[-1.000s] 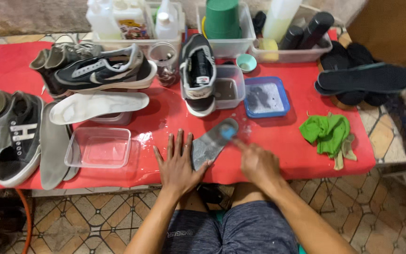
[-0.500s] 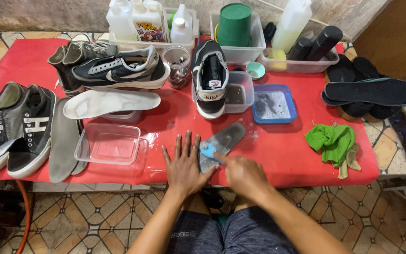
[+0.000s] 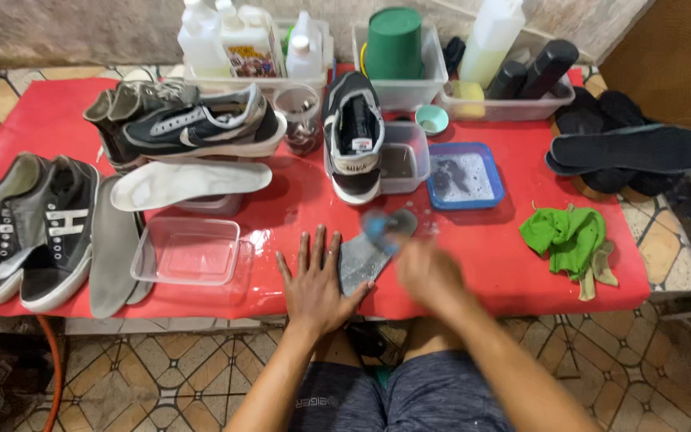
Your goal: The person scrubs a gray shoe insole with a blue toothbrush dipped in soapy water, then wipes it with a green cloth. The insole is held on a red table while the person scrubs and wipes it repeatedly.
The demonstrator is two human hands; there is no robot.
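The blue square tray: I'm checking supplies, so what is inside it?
The blue square tray holds pale, foamy liquid with a dark lump at its left side. What the lump is and the tray's floor under the foam cannot be made out.

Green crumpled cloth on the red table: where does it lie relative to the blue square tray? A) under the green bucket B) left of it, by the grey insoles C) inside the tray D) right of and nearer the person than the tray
D: the green crumpled cloth lies on the red table, right of the blue square tray and nearer the person.
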